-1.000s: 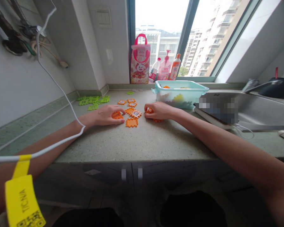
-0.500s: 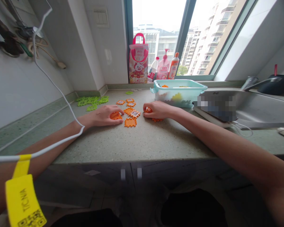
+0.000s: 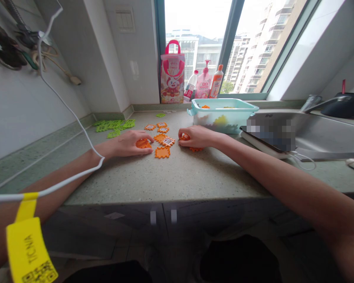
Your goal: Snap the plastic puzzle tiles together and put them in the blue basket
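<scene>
My left hand [image 3: 126, 142] rests on the counter, its thumb and fingers curled round an orange tile with notched edges [image 3: 143, 144]. Across from it, my right hand [image 3: 197, 135] is closed on an orange tile [image 3: 184, 136], mostly covered by the fingers. Part of one more orange tile [image 3: 196, 149] shows beneath that hand. Between the hands lie several loose orange tiles: a plain notched one [image 3: 162, 152] in front and a white-windowed one [image 3: 167, 142] overlapping another. Smaller orange window tiles [image 3: 162, 129] lie just behind.
Green tiles [image 3: 110, 125] lie at the back left, with a small green piece [image 3: 160, 115] near the wall. A pale blue tub [image 3: 224, 104] holding pieces stands behind my right hand. A tablet-like device [image 3: 265, 135] leans beside the sink [image 3: 330, 133]. A white cable [image 3: 85, 133] crosses the left side.
The view has shifted very slightly. Both hands keep their hold and position, and the loose tiles lie as before.
</scene>
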Demonstrator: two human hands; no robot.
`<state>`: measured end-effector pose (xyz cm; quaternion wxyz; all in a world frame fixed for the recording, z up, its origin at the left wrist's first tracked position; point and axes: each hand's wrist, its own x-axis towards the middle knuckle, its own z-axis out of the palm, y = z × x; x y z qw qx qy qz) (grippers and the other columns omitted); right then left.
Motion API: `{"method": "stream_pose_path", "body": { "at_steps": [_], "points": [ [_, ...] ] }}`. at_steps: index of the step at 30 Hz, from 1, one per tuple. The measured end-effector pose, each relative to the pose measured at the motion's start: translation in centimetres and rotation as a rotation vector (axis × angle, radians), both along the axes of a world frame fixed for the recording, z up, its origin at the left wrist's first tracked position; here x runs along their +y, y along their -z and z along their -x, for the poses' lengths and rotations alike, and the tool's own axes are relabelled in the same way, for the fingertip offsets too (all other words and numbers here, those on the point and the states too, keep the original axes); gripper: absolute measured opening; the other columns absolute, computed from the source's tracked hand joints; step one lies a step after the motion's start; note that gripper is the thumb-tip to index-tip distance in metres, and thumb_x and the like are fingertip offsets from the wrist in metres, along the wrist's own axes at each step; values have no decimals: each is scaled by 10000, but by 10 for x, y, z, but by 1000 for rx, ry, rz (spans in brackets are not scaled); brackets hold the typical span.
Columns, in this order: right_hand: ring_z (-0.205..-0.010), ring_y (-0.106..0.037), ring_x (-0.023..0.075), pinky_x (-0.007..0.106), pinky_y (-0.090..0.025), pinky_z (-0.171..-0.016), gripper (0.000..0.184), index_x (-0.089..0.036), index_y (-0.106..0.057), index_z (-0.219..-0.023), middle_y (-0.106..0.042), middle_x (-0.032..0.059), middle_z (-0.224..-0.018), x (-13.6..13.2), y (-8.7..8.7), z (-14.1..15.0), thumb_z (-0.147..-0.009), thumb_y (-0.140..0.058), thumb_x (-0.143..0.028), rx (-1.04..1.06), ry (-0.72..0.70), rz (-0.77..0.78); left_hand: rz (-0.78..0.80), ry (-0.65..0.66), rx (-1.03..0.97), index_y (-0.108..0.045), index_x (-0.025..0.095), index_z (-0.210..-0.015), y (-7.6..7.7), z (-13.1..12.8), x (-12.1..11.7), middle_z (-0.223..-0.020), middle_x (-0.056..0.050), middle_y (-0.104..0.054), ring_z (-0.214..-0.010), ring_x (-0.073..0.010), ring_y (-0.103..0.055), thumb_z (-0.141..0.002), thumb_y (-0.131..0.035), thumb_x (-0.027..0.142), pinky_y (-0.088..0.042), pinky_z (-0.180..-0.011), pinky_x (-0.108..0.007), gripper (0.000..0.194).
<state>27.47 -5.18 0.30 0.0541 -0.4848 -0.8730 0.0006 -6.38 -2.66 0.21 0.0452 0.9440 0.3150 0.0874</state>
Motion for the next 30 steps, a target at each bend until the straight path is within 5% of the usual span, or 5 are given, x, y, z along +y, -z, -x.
{"method": "stream_pose_path", "body": {
  "at_steps": [13, 30],
  "points": [
    [-837, -697, 247, 350, -419, -746, 320, -226, -741, -1235, -803, 101, -963, -3, 2, 1, -1000, -630, -411, 0, -12, -32, 1, 1, 1, -761, 256, -1297, -2, 4, 2, -1179, -60, -762, -998, -241, -708, -991, -653, 675, -482, -905, -328, 530],
    [-889, -651, 209, 329, -465, -837, 293, -227, -811, -1150, -726, 84, -1067, 7, 16, 2, -886, -698, -284, 169, -172, -126, -17, 6, -20, -770, 253, -1279, -1, 4, 0, -1174, -58, -742, -1018, -235, -706, -990, -668, 591, -487, -910, -331, 456]
  ]
}}
